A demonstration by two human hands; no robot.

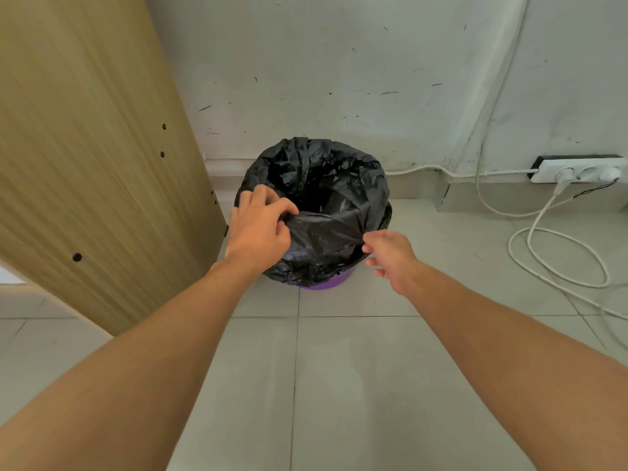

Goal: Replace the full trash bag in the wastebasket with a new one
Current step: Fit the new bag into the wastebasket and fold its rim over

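Wooden panel (85,158) crowds the wastebasket (321,283) leftward (wall (339,62) behind); tiled floor (339,385) in front lies open.

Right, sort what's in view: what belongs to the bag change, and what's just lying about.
Job: bag, bin, left hand and right hand, both pinching the bag's rim.
Lying about: power strip, cable, wooden panel.

Both bare forearms reach forward and down, converging toward the middle. Left hand (260,229) sits palm down, knuckles up, fingers curled, thumb and fingertips pinching a fold of the black trash bag (326,198) at its near-left rim. Right hand (390,254) sits slightly lower and nearer, wrist angled inward, thumb and forefinger pinching the bag's near-right edge, the other fingers loosely curled below.
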